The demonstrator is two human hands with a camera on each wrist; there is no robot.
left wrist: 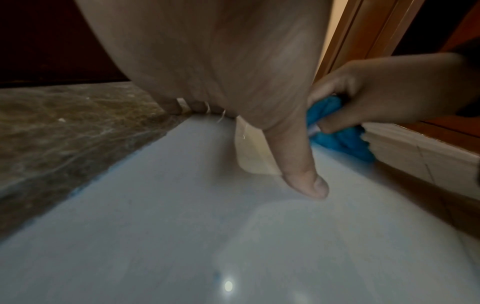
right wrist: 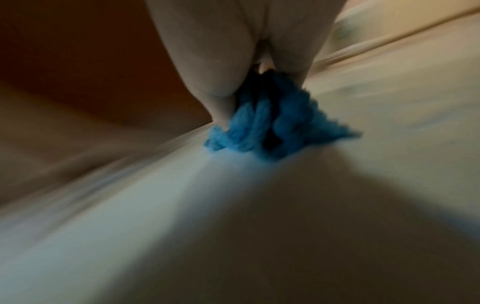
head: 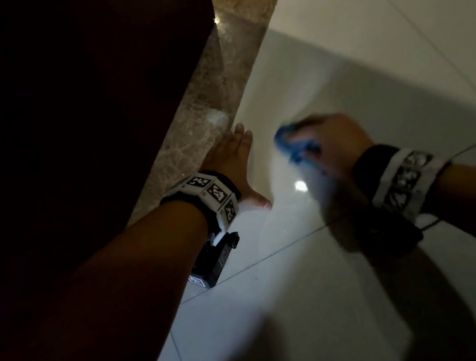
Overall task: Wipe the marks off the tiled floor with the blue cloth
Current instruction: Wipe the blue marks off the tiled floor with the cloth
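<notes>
My right hand (head: pixel 330 143) grips a bunched blue cloth (head: pixel 295 144) and presses it onto the pale glossy tiled floor (head: pixel 275 268). The same cloth (right wrist: pixel 262 131) bulges out below the curled fingers in the right wrist view, which is blurred by motion; from the left wrist it is a blue cloth (left wrist: pixel 337 139) under the right hand (left wrist: pixel 384 90). My left hand (head: pixel 235 162) lies flat on the floor with straight fingers, its thumb (left wrist: pixel 301 168) spread out toward the cloth. No marks on the tiles are clear enough to tell.
A brown marble strip (head: pixel 216 90) runs along the floor's left edge, with a dark wooden panel (head: pixel 64 114) beyond it. A pale skirting board (left wrist: pixel 420 156) and wooden frame (left wrist: pixel 369 37) stand behind the cloth. A bright light reflection (head: pixel 300 186) sits between the hands.
</notes>
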